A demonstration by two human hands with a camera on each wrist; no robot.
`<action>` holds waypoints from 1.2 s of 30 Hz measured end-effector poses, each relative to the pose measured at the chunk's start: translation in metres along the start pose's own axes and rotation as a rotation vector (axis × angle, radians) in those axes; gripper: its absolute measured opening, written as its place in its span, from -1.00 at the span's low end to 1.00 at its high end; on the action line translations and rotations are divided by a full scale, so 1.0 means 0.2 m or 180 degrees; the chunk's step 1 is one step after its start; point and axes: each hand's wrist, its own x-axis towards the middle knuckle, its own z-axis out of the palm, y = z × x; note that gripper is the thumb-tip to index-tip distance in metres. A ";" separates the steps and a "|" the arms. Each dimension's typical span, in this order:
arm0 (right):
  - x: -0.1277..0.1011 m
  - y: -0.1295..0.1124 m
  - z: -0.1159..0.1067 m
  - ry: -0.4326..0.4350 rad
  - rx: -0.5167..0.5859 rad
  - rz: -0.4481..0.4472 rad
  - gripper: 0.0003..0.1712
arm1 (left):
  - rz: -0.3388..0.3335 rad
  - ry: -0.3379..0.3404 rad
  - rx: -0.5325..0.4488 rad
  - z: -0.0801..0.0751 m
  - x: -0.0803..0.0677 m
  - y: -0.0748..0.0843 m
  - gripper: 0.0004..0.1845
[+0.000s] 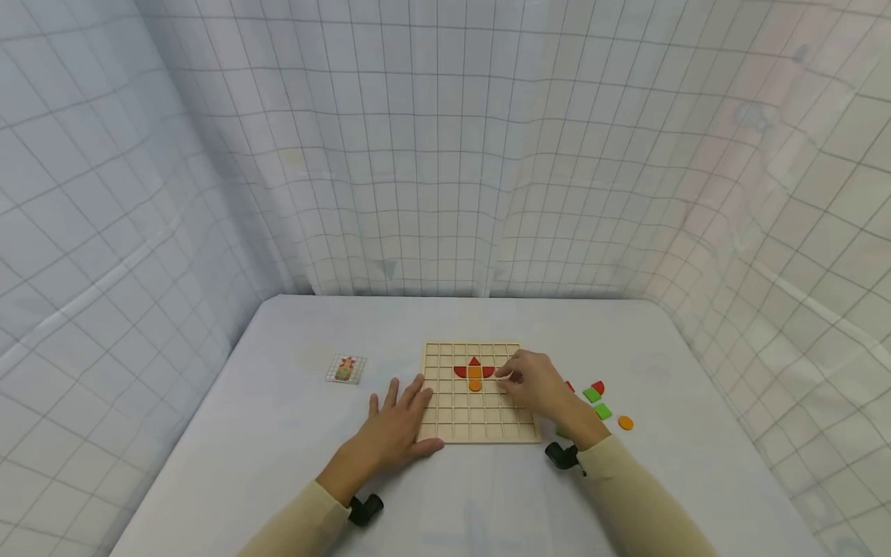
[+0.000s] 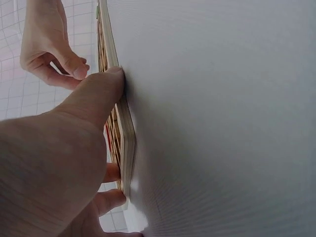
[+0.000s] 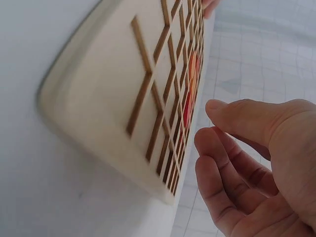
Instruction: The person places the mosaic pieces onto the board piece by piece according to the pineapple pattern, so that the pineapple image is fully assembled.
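Board (image 1: 480, 426): pale wooden grid, flat on the white table (image 1: 292, 336), near edge running left to right before the person.
Red triangle (image 1: 475, 361): on the board's far half, tip pointing away from the person, base at the orange square (image 1: 475, 373).
Long axis: triangle, square and orange circle (image 1: 475, 386) line up, running away from the person.
Red side pieces (image 1: 460, 372): flanking the square left and right, straight edges on the far side.
Left hand (image 1: 391, 432): fingers spread, tips on the board's left side, thumb against its near edge.
Right hand (image 1: 539, 383): over the board beside the right-hand red piece, fingers bent, thumb tip parted from the fingertips.
Card (image 1: 346, 369): printed, left of the board, apart.
Loose green square (image 1: 602, 411), orange disc (image 1: 626, 423): right of the board.
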 end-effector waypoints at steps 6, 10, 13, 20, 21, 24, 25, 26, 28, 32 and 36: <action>-0.05 0.09 -0.05 0.0081 -0.0037 0.0124 -0.87 | -0.0020 0.0025 -0.0013 -0.01 -0.01 0.00 0.07; -0.09 0.15 -0.09 0.0098 -0.0058 0.0217 -0.84 | -0.0025 0.0023 -0.0018 0.00 0.00 -0.01 0.07; -0.12 0.20 -0.13 0.0064 -0.0074 0.0364 -0.81 | -0.0021 0.0030 -0.0005 0.00 -0.01 -0.01 0.06; -0.18 0.27 -0.21 -0.0060 -0.0215 0.0569 -0.77 | 0.0032 0.0048 -0.0002 0.00 -0.01 -0.01 0.03; -0.19 0.28 -0.22 -0.0099 -0.0217 0.0605 -0.77 | 0.0040 0.0050 -0.0006 0.00 -0.01 -0.01 0.03; -0.22 0.30 -0.25 -0.0223 -0.0202 0.0714 -0.76 | 0.0054 0.0048 0.0011 0.00 -0.01 -0.01 0.02; -0.22 0.30 -0.26 -0.0262 -0.0190 0.0728 -0.75 | 0.0059 0.0046 0.0021 0.00 -0.01 -0.01 0.02; -0.23 0.31 -0.26 -0.0294 -0.0183 0.0744 -0.75 | 0.0063 0.0043 0.0028 0.00 -0.01 -0.01 0.02; -0.25 0.33 -0.27 -0.0347 -0.0162 0.0767 -0.75 | 0.0068 0.0035 0.0037 0.00 -0.01 -0.01 0.02; -0.27 0.35 -0.28 -0.0395 -0.0130 0.0823 -0.79 | 0.0077 0.0039 0.0036 0.00 -0.02 -0.01 0.02; -0.27 0.37 -0.28 -0.0414 -0.0075 0.0813 -0.84 | 0.0078 0.0043 0.0048 0.00 -0.02 0.00 0.03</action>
